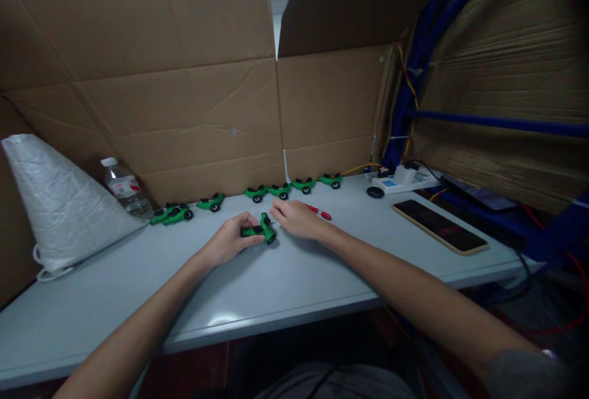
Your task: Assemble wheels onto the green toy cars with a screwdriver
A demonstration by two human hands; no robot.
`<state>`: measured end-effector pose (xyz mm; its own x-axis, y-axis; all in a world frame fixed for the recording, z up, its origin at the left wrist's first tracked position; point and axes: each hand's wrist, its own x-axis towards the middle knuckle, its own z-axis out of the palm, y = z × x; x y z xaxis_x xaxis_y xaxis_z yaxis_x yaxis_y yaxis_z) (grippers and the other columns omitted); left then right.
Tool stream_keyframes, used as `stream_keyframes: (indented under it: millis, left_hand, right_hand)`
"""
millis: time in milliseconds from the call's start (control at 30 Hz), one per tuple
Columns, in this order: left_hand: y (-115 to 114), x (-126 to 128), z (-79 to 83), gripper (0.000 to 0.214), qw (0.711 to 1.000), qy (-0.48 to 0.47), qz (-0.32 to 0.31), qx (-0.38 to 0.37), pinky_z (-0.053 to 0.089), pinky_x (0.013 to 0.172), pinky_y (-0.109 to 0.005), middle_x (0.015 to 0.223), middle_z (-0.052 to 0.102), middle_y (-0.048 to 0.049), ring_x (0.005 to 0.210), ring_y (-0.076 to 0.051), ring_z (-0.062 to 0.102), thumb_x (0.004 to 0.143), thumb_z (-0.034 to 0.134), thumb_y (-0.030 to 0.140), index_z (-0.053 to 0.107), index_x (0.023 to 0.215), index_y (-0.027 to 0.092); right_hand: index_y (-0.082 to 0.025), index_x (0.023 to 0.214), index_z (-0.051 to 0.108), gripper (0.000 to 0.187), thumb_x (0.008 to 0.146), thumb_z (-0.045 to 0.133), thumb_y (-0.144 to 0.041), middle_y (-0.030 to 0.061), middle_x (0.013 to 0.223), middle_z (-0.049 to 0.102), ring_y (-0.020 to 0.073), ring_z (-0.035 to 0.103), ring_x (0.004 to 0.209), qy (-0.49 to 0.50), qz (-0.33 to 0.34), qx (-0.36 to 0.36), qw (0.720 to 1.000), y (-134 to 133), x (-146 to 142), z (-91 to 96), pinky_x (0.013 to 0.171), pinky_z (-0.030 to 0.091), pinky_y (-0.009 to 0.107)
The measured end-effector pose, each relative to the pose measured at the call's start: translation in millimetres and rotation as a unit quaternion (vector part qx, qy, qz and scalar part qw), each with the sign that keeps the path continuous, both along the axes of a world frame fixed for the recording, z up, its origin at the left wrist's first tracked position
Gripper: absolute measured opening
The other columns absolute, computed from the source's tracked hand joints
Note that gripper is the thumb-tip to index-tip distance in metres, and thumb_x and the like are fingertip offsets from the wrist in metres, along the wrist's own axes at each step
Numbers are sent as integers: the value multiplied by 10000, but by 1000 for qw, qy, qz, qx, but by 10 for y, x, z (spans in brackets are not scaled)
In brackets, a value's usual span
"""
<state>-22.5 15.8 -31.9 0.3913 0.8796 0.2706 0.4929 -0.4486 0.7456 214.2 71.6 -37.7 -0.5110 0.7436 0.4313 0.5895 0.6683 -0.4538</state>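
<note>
My left hand (232,238) is closed around a small green toy vehicle (265,227) with black parts, holding it just above or on the table; I cannot tell which. Close to its right side, my right hand (294,218) is pinched, and a thin sliver shows at its fingertips, too small to name. A red pen-shaped thing (319,212) lies just behind my right hand, partly hidden by it. Similar green toy vehicles stand along the back of the table, among them one toy vehicle (210,202) at the left and another (330,181) at the right.
The white table (322,276) backs onto a cardboard wall (197,116). At the left are a white bag (64,209) and a plastic bottle (126,187). A phone (439,226), a power strip (405,178) and a black disc (375,192) lie at the right, near a blue frame (497,121).
</note>
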Motion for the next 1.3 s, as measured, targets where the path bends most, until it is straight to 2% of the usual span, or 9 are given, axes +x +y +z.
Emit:
stream_keyframes:
  millis: [100,167,300,567,700,867,933,1067,1300]
  left_hand:
    - [-17,-17,42,331,998,61,1,4,450,764,-280,932,699,-43,843,-187,621,875,786,455,679,1007,171]
    - [-34,-11,63,350,995,94,5,14,443,738,-277,918,697,-34,831,-187,619,879,773,487,689,1016,176]
    - [-59,20,58,373,991,133,11,30,438,692,-271,874,684,-13,775,-176,605,873,769,516,687,1022,184]
    - [-76,6,68,389,992,127,-20,-2,501,742,-295,936,723,-48,801,-185,647,858,788,477,696,1077,170]
    - [-59,-3,59,351,994,101,-42,-17,524,810,-316,1009,741,-69,872,-192,668,890,762,439,704,1105,167]
    - [-23,39,-18,327,997,69,-39,-11,531,809,-315,1000,747,-62,875,-195,672,898,759,422,724,1109,175]
    - [-15,53,-41,320,997,68,-38,-9,526,786,-307,967,736,-53,854,-190,662,902,754,414,727,1106,169]
    - [2,54,-79,299,997,72,-31,-9,503,736,-294,889,708,-30,782,-174,631,900,754,412,721,1049,155]
    - [24,48,-99,262,997,56,-41,-19,487,731,-287,849,680,-8,752,-161,611,899,752,399,683,973,158]
  right_hand:
    - [-193,1019,637,58,994,636,-245,34,891,668,190,571,833,-63,64,45,995,140,177,-3,747,349,283]
    - [-188,1033,651,125,946,722,-245,48,964,676,204,583,932,-105,114,36,987,217,266,-18,807,373,288]
    - [-193,1016,668,80,945,703,-182,46,1002,673,197,584,968,-134,162,2,978,262,278,-51,827,385,283]
    - [-179,972,592,80,1011,527,-153,99,1011,651,220,547,920,-149,125,38,980,140,211,-57,815,387,320]
    - [-192,976,540,95,1043,473,-192,80,977,625,210,537,887,-38,98,43,994,153,264,32,814,403,326]
    - [-209,992,541,83,1038,528,-277,-1,844,597,167,550,750,108,153,-36,982,22,134,108,699,406,287]
    - [-208,994,559,77,1036,542,-270,0,843,611,163,555,744,106,177,-48,977,-91,47,111,696,409,287]
    - [-202,952,576,98,1041,554,-237,47,955,649,183,561,853,56,196,3,979,-258,-58,118,789,427,314]
    - [-198,922,570,153,1065,535,-242,66,951,630,221,538,946,-3,206,59,977,-257,-19,136,863,428,344]
